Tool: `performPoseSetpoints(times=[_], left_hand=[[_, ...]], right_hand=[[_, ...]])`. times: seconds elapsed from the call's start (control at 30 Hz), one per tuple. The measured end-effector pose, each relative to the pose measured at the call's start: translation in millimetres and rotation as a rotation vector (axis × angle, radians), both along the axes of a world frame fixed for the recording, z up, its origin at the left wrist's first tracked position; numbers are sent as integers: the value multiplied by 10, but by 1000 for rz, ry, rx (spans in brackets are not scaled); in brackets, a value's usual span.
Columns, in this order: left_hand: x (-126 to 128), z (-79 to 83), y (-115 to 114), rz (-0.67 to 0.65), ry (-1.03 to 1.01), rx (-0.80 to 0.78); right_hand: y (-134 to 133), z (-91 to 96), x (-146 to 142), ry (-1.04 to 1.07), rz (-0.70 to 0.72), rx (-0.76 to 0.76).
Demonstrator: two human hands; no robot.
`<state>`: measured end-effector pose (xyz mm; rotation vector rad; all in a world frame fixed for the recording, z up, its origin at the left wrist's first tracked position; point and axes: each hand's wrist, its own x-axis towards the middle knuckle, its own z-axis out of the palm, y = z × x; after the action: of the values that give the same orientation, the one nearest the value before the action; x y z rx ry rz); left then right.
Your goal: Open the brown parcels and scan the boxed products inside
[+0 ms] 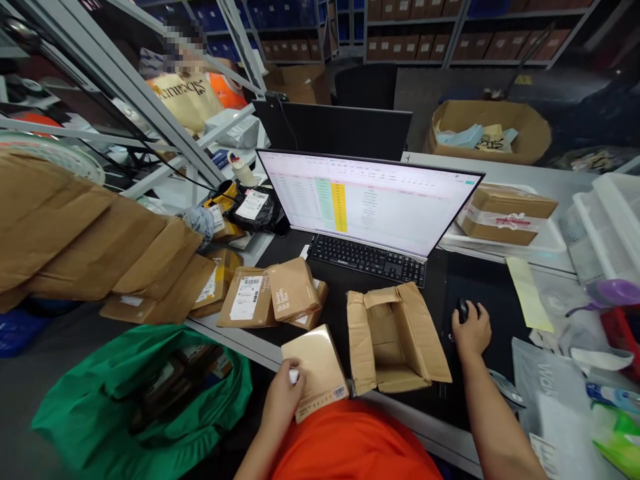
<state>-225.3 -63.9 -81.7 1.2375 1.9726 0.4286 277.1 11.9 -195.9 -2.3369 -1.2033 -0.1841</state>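
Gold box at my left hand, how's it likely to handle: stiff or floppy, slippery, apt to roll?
The gold box is probably stiff, since its edges look straight and its corners square. It may be slightly slippery, as its smooth top has a sheen. It seems unlikely to roll, given its flat faces.

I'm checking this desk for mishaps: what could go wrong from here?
The gold box could slip: only the left hand is on it, at the desk edge, while the right hand is on the mouse. The open carton, also near that edge, might get nudged off.
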Motion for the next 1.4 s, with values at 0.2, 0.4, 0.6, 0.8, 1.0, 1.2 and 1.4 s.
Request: performPoseSetpoints(times=[0.2,0.4,0.6,0.8,1.0,1.2,1.4], left_hand=[[-61,-139,-14,-47,84,-75],[4,-69,28,-193,201,-118],[53,-20,76,-250,277,-167],[77,-19,99,-291,319,-168],[102,-9,104,-289,314,-181],[104,-23,108,-270,310,-202],[51,-135,100,-281,297,-172]], right_hand=[[20,-24,34,12,-27,3],[14,-21,41,45,-58,11],[30,8,40,51,-57,-5],[26,-21,55,19,-54,-12],[37,-75,85,-10,-49,-8],[12,-80,85,-31,-68,40],[290,294,-197,-107,194,122]])
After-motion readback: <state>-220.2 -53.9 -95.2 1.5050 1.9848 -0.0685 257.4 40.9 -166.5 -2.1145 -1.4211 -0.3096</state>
